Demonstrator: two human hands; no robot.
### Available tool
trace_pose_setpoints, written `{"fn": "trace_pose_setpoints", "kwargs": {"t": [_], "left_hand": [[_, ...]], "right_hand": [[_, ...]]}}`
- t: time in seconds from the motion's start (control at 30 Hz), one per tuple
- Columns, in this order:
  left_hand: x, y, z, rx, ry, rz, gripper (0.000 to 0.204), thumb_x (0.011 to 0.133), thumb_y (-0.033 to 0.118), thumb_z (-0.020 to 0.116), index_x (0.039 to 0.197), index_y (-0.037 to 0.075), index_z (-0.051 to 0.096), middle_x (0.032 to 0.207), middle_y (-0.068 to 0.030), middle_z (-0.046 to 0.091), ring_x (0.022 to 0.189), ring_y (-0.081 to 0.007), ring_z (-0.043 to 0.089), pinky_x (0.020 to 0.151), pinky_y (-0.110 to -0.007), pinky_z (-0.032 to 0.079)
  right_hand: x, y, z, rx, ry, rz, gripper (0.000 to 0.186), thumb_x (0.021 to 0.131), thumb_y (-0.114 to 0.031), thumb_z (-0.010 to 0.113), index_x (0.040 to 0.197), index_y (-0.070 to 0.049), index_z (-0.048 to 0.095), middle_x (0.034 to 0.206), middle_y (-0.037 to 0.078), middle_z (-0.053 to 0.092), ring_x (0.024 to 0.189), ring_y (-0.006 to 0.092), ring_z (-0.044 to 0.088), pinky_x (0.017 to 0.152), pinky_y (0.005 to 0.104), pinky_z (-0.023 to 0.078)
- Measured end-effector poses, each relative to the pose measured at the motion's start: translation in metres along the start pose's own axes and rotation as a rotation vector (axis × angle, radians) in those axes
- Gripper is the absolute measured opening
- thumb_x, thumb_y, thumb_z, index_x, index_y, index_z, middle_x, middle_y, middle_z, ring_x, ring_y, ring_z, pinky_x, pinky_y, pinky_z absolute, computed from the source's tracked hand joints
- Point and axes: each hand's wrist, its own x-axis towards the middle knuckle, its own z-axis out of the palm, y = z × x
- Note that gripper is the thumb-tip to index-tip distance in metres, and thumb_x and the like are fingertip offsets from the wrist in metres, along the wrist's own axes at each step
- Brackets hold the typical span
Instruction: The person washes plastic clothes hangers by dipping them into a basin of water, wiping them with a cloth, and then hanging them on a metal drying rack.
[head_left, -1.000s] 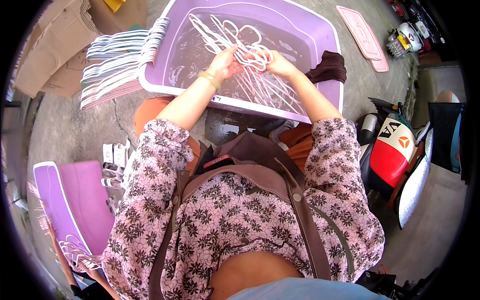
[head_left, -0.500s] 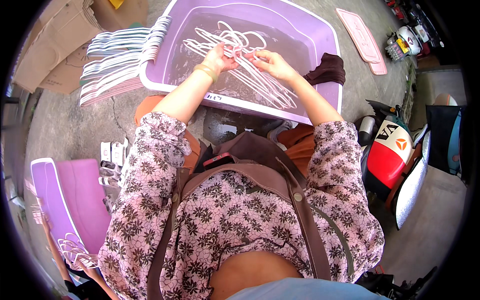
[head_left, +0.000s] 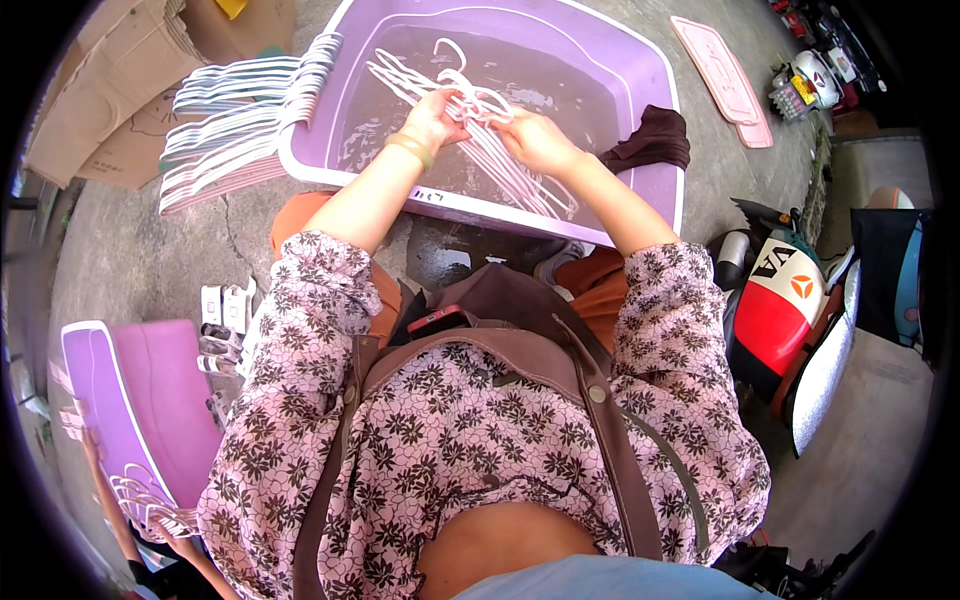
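Observation:
Over a purple tub point(head_left: 672, 190) of cloudy water, I hold a bunch of white and pale pink clothes hangers point(head_left: 515, 180). My left hand point(head_left: 432, 120), with a yellowish bangle at the wrist, is closed around the hangers near their hooks. On the other side of the hooks, my right hand point(head_left: 543, 143) is closed on the same bunch; its fingertips are partly hidden. The hangers' long arms slant down to the right, over the water. A thick row of more hangers point(head_left: 235, 115) hangs over the tub's left rim.
Dark brown cloth point(head_left: 650, 140) drapes over the tub's right rim. Cardboard boxes point(head_left: 110, 90) stand at far left, pink lids point(head_left: 722, 80) lie at far right. Another purple tub point(head_left: 170, 390) is at lower left, where another person's hands point(head_left: 85, 430) hold hangers. A red-and-white scooter point(head_left: 770, 310) stands right.
The hangers in my hands have drawn together into a tighter bunch. My right hand has turned and its fingers have closed in on the hooks. The other person's hangers have shifted slightly.

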Motion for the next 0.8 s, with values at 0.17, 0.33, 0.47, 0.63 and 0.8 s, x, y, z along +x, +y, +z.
{"fn": "trace_pose_setpoints", "kwargs": {"t": [0.17, 0.33, 0.47, 0.63, 0.8], "left_hand": [[0.003, 0.009, -0.014, -0.077, -0.007, -0.027, 0.038, 0.097, 0.026, 0.023, 0.114, -0.002, 0.041, 0.098, -0.0195, 0.058, 0.089, -0.0304, 0.059, 0.078, -0.045, 0.05], [-0.005, 0.013, -0.007, -0.217, 0.014, 0.006, 0.039, 0.097, 0.026, 0.025, 0.115, -0.005, 0.041, 0.098, -0.0212, 0.057, 0.086, -0.0301, 0.058, 0.076, -0.042, 0.05], [0.01, 0.023, -0.03, -0.297, -0.188, -0.077, 0.033, 0.094, 0.023, 0.033, 0.105, -0.005, 0.047, 0.089, -0.0189, 0.056, 0.08, -0.0281, 0.057, 0.071, -0.041, 0.05], [-0.004, 0.018, -0.015, -0.121, 0.091, 0.094, 0.026, 0.094, 0.02, 0.035, 0.093, -0.001, 0.049, 0.08, -0.0159, 0.056, 0.077, -0.0296, 0.059, 0.07, -0.044, 0.05], [-0.019, 0.014, 0.002, 0.07, -0.034, 0.132, 0.021, 0.096, 0.018, 0.033, 0.101, 0.001, 0.044, 0.091, -0.0173, 0.055, 0.092, -0.0361, 0.059, 0.077, -0.053, 0.049]], "right_hand": [[-0.003, -0.009, -0.021, 0.234, 0.061, 0.161, 0.034, 0.082, -0.004, 0.046, 0.11, -0.015, 0.06, 0.084, 0.008, 0.057, 0.064, 0.0203, 0.063, 0.063, 0.0331, 0.049], [-0.025, -0.004, -0.022, 0.303, 0.029, 0.072, 0.044, 0.081, 0.004, 0.043, 0.117, -0.017, 0.057, 0.087, 0.007, 0.058, 0.06, 0.0147, 0.06, 0.062, 0.0277, 0.049], [-0.024, -0.004, -0.025, 0.281, 0.049, -0.009, 0.043, 0.083, 0.002, 0.041, 0.117, -0.019, 0.057, 0.093, 0.006, 0.06, 0.059, 0.0145, 0.06, 0.064, 0.0274, 0.05], [-0.018, 0.019, -0.069, 0.266, 0.086, 0.356, 0.044, 0.09, -0.007, 0.038, 0.129, -0.026, 0.044, 0.089, 0.004, 0.064, 0.063, 0.0162, 0.063, 0.065, 0.0314, 0.049], [0.009, 0.04, -0.082, 0.064, 0.208, 0.241, 0.044, 0.089, -0.014, 0.041, 0.133, -0.013, 0.034, 0.083, 0.004, 0.065, 0.078, 0.0261, 0.061, 0.075, 0.0367, 0.046]]}}
